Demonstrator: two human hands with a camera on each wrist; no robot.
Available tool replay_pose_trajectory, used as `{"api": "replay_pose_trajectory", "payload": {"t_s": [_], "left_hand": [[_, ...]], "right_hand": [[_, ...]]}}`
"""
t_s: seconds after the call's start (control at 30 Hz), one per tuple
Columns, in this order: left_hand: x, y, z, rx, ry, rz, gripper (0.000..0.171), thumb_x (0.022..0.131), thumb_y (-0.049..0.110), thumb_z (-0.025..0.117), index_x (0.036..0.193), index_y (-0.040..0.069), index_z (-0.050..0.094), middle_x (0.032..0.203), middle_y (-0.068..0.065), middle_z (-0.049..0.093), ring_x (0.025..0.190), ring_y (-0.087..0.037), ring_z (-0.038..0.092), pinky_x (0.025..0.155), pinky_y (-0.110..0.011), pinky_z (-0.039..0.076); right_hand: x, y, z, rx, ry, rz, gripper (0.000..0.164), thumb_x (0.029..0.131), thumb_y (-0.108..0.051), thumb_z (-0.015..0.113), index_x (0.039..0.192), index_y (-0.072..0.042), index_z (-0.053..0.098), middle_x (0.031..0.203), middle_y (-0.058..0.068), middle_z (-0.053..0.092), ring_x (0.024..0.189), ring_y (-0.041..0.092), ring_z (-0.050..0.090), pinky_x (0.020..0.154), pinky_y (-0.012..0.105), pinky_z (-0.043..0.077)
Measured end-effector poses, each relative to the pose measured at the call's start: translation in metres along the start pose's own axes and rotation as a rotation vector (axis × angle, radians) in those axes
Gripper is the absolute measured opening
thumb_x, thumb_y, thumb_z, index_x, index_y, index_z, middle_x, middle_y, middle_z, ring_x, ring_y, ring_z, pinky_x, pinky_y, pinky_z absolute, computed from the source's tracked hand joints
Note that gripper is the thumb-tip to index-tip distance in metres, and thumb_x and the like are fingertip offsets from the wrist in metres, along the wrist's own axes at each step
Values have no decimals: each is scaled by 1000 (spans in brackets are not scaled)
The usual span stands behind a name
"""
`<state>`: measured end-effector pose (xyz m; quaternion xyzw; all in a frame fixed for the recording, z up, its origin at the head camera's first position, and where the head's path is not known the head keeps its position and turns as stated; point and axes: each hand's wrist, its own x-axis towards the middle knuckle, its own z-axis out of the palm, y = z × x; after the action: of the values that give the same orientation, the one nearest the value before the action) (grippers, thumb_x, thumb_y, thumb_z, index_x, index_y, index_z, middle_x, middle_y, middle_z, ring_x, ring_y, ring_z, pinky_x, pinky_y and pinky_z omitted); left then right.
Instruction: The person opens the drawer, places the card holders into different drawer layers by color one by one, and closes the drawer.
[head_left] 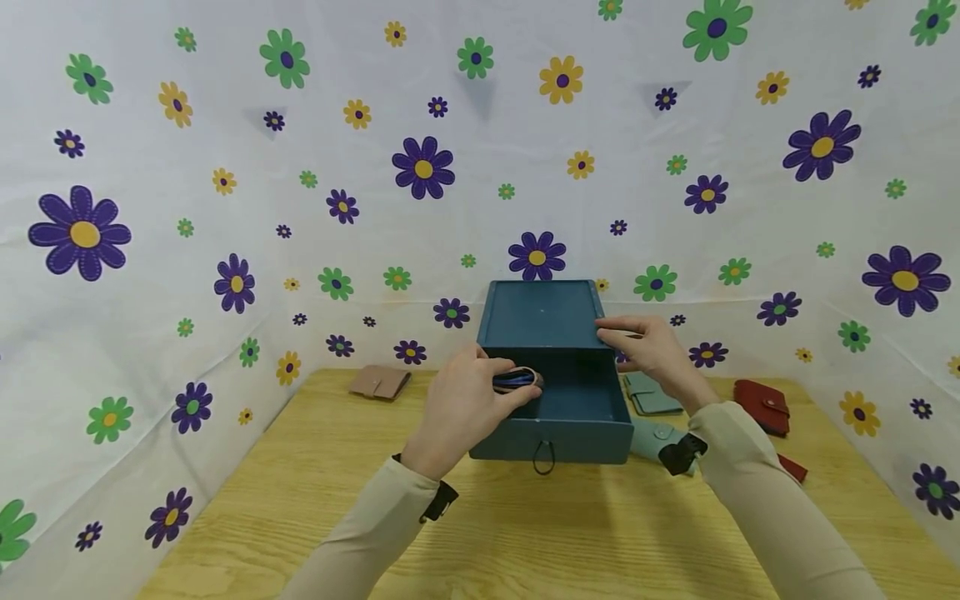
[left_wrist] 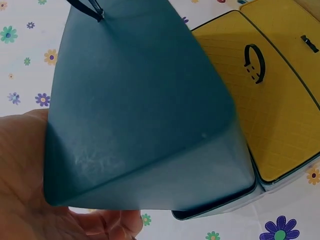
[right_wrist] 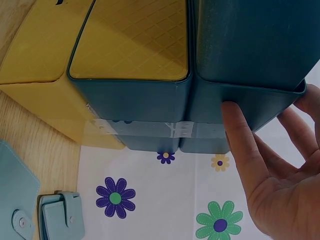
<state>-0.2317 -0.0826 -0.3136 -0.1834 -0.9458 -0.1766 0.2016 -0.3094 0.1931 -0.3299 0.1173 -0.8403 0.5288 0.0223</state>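
Observation:
A dark blue drawer unit has its top drawer pulled out, with a black loop on its front. Over the drawer's left side, my left hand pinches a wallet with a pinkish edge and dark blue inside. The left wrist view shows that hand beside the drawer, the wallet hidden there. My right hand touches the unit's upper right edge. In the right wrist view, a fairly straight finger of that hand lies against the blue side wall.
Yellow-fronted drawers sit below the blue one. A pinkish-brown wallet lies at the back left of the wooden table. To the right are light green wallets, a red wallet and a smaller red item.

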Motion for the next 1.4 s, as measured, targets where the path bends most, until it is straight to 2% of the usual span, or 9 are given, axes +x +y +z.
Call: {"api": "replay_pose_trajectory", "payload": {"t_s": [0.2,0.4,0.63,0.9,1.17,1.4], "left_hand": [[2,1,0,-21,-26,-46,52,79,55,75,113,15,74,87,-2,56,74,-15,45,54,-23,40],[2,1,1,-63,-28,-55,53,79,54,76,114,14,71,89,-3,54,75,-15,46,55,-24,42],[-1,0,0,-70,39,-15,52,81,53,75,113,12,72,91,-4,55,76,-15,48,55,-25,42],[-3,0,-1,-50,74,7,46,83,51,74,111,14,74,90,-4,57,77,-16,49,57,-25,43],[-1,-7,0,-55,116,55,40,85,46,73,107,13,75,92,-7,65,78,-17,53,57,-25,44],[-1,-17,1,-89,136,68,38,89,43,70,106,8,74,92,-10,65,75,-17,51,56,-26,43]], "right_hand": [[-2,0,-1,11,4,5,49,99,-36,58,139,-7,56,144,21,50,128,42,52,89,48,55],[-3,0,-1,16,1,2,50,99,-35,57,140,-6,55,144,22,49,129,42,51,92,51,53],[-3,0,0,31,2,-3,47,100,-32,57,139,-5,55,143,23,51,127,42,53,90,51,54],[-3,1,1,23,7,5,48,99,-34,58,139,-6,56,143,22,51,128,41,52,89,48,55],[-3,-2,2,20,7,11,49,99,-36,58,139,-7,56,143,22,51,130,40,51,91,47,55],[-4,-2,2,21,12,12,48,99,-35,59,138,-7,57,142,22,51,129,40,52,90,48,55]]}}
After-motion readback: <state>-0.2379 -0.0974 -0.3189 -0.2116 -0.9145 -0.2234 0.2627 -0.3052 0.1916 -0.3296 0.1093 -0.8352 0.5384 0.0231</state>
